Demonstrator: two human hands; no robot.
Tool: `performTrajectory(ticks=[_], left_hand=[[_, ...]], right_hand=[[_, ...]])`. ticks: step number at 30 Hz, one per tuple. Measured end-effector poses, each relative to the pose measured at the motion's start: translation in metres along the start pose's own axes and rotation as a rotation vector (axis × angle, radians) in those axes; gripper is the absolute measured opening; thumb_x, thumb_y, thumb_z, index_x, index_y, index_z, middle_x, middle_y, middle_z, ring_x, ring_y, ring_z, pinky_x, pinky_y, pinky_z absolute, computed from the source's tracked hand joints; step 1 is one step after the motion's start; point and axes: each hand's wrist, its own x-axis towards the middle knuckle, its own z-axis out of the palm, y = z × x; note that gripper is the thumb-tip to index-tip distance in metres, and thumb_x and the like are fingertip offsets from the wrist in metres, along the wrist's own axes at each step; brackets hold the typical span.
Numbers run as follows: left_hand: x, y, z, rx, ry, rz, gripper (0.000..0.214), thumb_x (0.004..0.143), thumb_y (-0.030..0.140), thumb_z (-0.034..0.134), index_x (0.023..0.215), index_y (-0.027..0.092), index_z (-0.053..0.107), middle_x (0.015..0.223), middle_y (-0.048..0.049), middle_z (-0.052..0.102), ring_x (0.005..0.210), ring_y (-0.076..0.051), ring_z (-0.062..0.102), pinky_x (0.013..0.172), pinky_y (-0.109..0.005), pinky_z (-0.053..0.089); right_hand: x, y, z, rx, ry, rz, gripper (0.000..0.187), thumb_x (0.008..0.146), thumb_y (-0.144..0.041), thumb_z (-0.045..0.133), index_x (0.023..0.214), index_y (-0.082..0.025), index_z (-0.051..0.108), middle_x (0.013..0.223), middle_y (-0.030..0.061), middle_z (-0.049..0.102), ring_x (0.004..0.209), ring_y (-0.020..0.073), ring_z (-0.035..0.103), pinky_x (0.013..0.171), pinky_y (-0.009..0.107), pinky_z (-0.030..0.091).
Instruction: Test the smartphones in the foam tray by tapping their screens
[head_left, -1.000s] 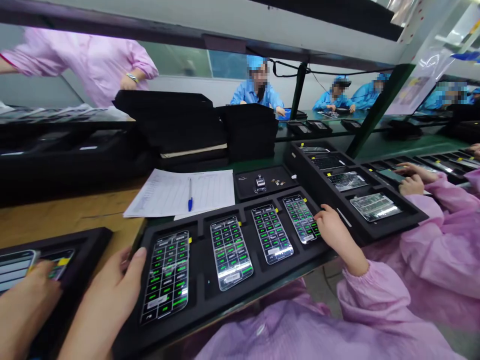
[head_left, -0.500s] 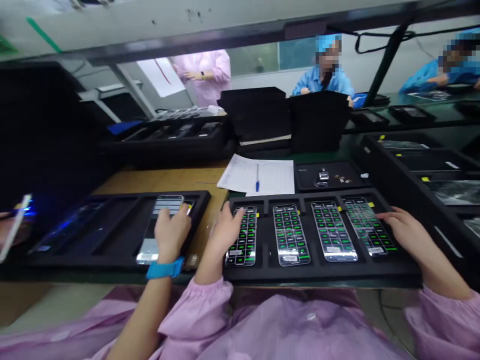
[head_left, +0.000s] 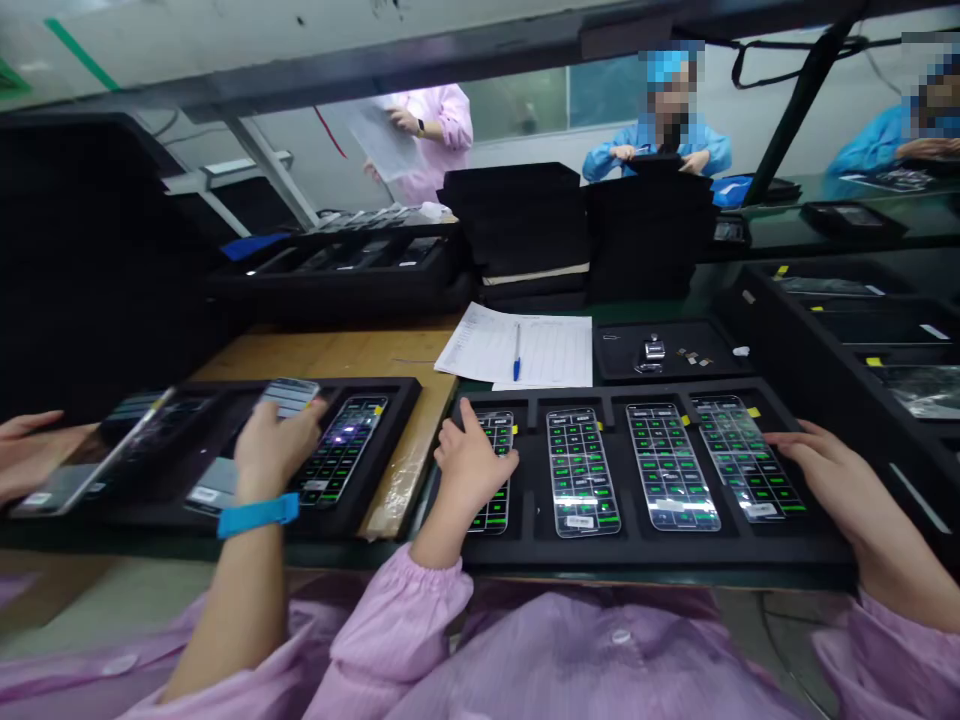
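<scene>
The person's left hand point(head_left: 471, 462) lies flat on the leftmost phone point(head_left: 491, 470) of a black foam tray point(head_left: 645, 550) that sits straight ahead at the near edge of the bench; its fingers are spread loosely apart and laid on the glass, gripping nothing. The right hand point(head_left: 821, 472) rests at the tray's 3 o'clock end, fingers stretched out and slightly apart, the tips touching the edge of the rightmost phone point(head_left: 742, 455). All four slots of the tray are filled: between those two lie the second phone point(head_left: 581, 470) and the third phone point(head_left: 670, 465), each flat in its own recess, lit, with a grid of green cells on its screen and a small yellow tab at its upper corner. Judging by the many green cells, the on-screen checks look well advanced on all four, though whether any cell is left undone cannot be read at this size. No phone is lifted out of this tray and no slot stands empty. At 12 o'clock, beyond the tray, lie a printed sheet point(head_left: 551, 350) with a blue pen point(head_left: 516, 358) on it, and just to the right a small black pad point(head_left: 705, 335) with tiny metal parts. At 9 o'clock a co-worker's hand point(head_left: 274, 445) with a blue wristband point(head_left: 257, 513) holds a handset above a second tray point(head_left: 397, 400), where another lit phone point(head_left: 341, 450) lies. At 2 o'clock another dark tray point(head_left: 765, 305) holds more devices.
</scene>
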Motion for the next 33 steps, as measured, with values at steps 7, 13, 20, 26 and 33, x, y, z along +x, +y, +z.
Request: performTrajectory(ticks=[7,13,20,26,33], left_hand=[[0.002,0.007,0.007,0.117,-0.024,0.017,0.096,0.075,0.041,0.064,0.148,0.003,0.016,0.133,-0.0299,0.039,0.129,-0.043,0.041,0.103,-0.05,0.036],[0.003,0.007,0.007,0.149,-0.021,0.026,0.091,0.077,0.044,0.062,0.147,0.003,0.021,0.13,-0.0296,0.041,0.127,-0.042,0.043,0.101,-0.05,0.038],[0.001,0.011,0.005,0.168,-0.023,0.029,0.089,0.077,0.044,0.062,0.146,0.003,0.022,0.129,-0.0292,0.042,0.125,-0.042,0.045,0.1,-0.05,0.039],[0.003,0.006,0.007,0.17,-0.025,0.042,0.092,0.078,0.044,0.061,0.147,0.002,0.019,0.131,-0.0291,0.041,0.126,-0.042,0.044,0.101,-0.049,0.039],[-0.004,0.024,0.001,0.137,-0.012,0.184,0.094,0.085,0.049,0.051,0.149,-0.002,0.006,0.154,-0.0295,0.018,0.146,-0.039,0.015,0.115,-0.057,0.019]], right_hand=[[-0.006,-0.031,-0.004,0.013,0.005,0.046,0.041,0.076,-0.036,0.041,0.089,-0.014,0.073,0.123,0.0181,0.06,0.137,0.0306,0.038,0.113,0.045,0.033],[-0.049,-0.088,0.019,-0.105,0.174,-0.332,0.036,0.087,-0.026,0.037,0.114,-0.016,0.059,0.127,0.0121,0.059,0.132,0.029,0.043,0.116,0.057,0.018],[-0.082,-0.125,0.055,-0.348,0.141,-0.435,0.04,0.086,-0.015,0.034,0.121,-0.008,0.051,0.117,0.0174,0.062,0.126,0.0335,0.047,0.113,0.062,0.016],[-0.087,-0.129,0.066,-0.214,0.124,-0.418,0.046,0.086,-0.018,0.035,0.13,-0.008,0.043,0.123,0.018,0.059,0.122,0.0304,0.05,0.113,0.06,0.021],[-0.086,-0.127,0.063,-0.116,0.062,-0.389,0.051,0.084,-0.02,0.037,0.133,-0.01,0.039,0.125,0.0163,0.057,0.122,0.0291,0.05,0.112,0.061,0.024]])
